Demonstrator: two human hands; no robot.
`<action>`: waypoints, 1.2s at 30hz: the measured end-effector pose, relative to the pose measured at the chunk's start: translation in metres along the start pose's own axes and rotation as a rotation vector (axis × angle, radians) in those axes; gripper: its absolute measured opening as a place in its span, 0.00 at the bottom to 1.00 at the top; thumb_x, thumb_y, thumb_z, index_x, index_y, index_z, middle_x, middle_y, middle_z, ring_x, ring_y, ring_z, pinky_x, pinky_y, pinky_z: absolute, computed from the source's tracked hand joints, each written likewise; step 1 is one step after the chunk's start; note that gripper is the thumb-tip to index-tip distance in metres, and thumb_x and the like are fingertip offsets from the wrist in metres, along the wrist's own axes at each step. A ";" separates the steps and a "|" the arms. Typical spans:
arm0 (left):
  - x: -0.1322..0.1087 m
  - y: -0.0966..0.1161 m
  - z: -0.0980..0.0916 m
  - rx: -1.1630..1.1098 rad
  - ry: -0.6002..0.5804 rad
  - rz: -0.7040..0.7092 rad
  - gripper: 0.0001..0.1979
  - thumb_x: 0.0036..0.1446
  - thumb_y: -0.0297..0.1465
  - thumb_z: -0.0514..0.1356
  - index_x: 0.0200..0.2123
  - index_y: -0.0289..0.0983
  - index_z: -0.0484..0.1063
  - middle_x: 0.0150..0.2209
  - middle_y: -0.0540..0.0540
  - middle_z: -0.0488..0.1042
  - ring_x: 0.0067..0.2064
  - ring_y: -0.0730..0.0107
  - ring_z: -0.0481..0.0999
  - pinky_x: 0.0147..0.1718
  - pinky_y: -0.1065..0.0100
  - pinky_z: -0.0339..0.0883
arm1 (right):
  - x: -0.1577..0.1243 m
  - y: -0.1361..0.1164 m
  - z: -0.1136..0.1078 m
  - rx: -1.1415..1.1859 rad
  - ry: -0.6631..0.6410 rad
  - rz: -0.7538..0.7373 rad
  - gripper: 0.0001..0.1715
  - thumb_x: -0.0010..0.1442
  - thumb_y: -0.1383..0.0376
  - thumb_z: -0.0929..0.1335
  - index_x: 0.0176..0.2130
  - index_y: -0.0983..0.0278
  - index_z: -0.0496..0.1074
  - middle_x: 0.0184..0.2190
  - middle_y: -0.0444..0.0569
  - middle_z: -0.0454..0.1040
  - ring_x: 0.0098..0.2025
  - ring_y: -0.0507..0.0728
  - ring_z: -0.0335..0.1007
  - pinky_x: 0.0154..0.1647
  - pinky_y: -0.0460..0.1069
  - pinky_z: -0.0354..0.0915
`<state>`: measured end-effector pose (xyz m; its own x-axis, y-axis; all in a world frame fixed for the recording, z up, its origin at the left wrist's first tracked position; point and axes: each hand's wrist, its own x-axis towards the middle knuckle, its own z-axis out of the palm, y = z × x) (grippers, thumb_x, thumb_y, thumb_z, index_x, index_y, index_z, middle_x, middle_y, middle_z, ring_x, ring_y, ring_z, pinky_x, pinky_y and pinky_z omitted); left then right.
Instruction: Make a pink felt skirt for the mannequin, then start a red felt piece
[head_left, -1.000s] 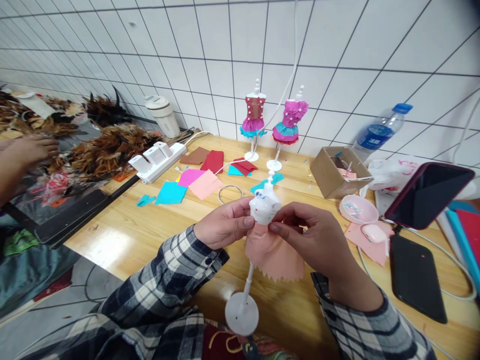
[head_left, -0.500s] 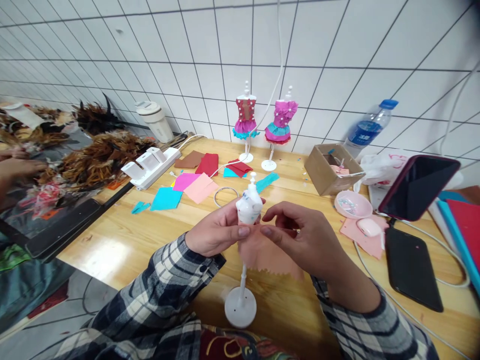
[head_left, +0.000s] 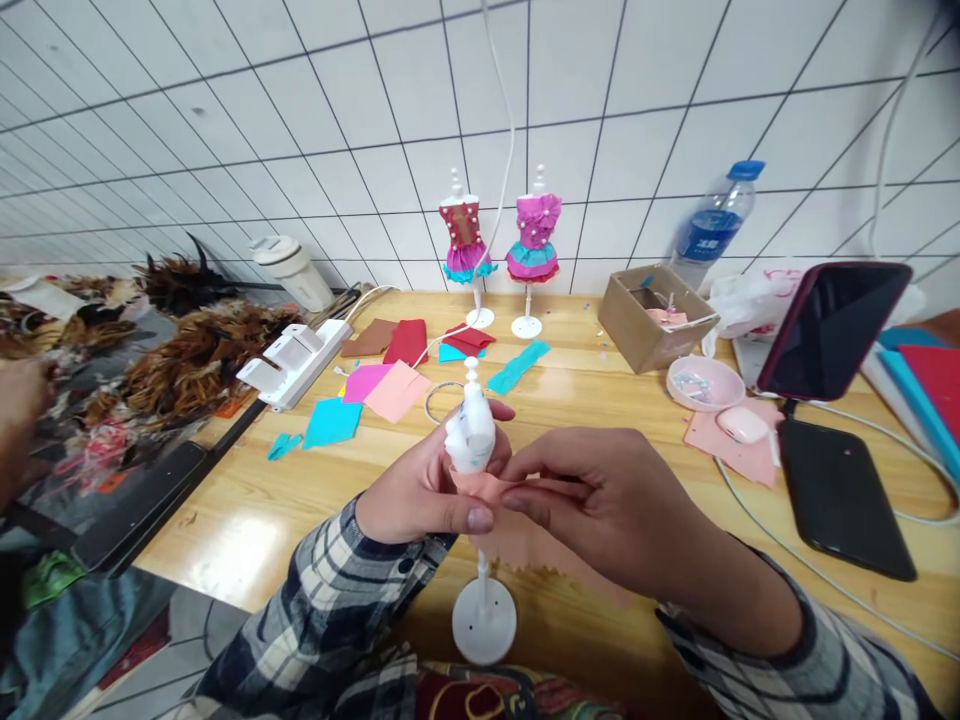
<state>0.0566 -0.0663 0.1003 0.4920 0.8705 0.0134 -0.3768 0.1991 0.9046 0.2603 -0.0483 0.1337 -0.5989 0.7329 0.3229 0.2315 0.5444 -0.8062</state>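
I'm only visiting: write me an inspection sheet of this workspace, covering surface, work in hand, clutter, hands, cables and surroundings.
Surface: glossy pale wooden tabletop, bright glare at left front.
Work in hand: small white mannequin torso above a round white base; thin peach fabric lies against its waist and hangs below.
Clutter: flat turquoise square piece, open brown cardboard box, round pink dish, flat black device.
Hands: left hand grips the torso; right hand pinches the fabric.
Cables: thin white cable hangs before the white tiled wall; white plastic power strip at left.
Surroundings: two small dressed mannequins stand near the wall; far left, another person's hand beside brown feathers.
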 end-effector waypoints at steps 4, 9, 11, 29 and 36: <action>0.001 -0.002 0.003 -0.001 0.015 -0.005 0.32 0.46 0.34 0.71 0.54 0.43 0.64 0.34 0.50 0.63 0.34 0.72 0.67 0.36 0.67 0.63 | 0.003 0.003 0.000 0.056 -0.039 0.137 0.05 0.60 0.61 0.70 0.35 0.58 0.78 0.27 0.38 0.78 0.27 0.48 0.69 0.27 0.43 0.59; 0.002 -0.005 0.008 -0.008 0.064 -0.009 0.29 0.47 0.32 0.70 0.52 0.43 0.65 0.32 0.52 0.63 0.33 0.71 0.67 0.37 0.66 0.63 | 0.006 0.006 0.002 0.109 -0.023 0.228 0.06 0.57 0.60 0.72 0.32 0.59 0.79 0.25 0.40 0.77 0.25 0.49 0.66 0.24 0.44 0.58; 0.002 -0.006 0.011 -0.006 0.056 -0.019 0.28 0.47 0.31 0.69 0.51 0.43 0.66 0.31 0.52 0.64 0.35 0.69 0.69 0.39 0.65 0.62 | 0.006 0.005 0.003 0.107 -0.012 0.204 0.05 0.56 0.61 0.73 0.32 0.60 0.80 0.23 0.41 0.76 0.24 0.49 0.65 0.24 0.44 0.57; 0.001 0.004 -0.012 0.194 0.060 -0.004 0.18 0.48 0.31 0.69 0.44 0.35 0.74 0.38 0.43 0.76 0.38 0.65 0.74 0.37 0.67 0.67 | -0.001 0.008 -0.020 -0.127 0.047 0.123 0.06 0.58 0.60 0.71 0.31 0.60 0.75 0.20 0.39 0.71 0.22 0.48 0.61 0.22 0.44 0.55; -0.009 0.037 -0.013 1.259 0.284 0.892 0.08 0.54 0.32 0.65 0.39 0.49 0.76 0.40 0.49 0.77 0.44 0.59 0.72 0.50 0.53 0.63 | 0.007 0.017 -0.025 -0.371 0.606 -0.180 0.05 0.57 0.67 0.71 0.37 0.59 0.72 0.41 0.49 0.72 0.47 0.58 0.66 0.51 0.55 0.59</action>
<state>0.0287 -0.0609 0.1281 0.2633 0.5801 0.7708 0.4891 -0.7690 0.4116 0.2790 -0.0238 0.1341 -0.1475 0.6576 0.7388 0.4783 0.7012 -0.5287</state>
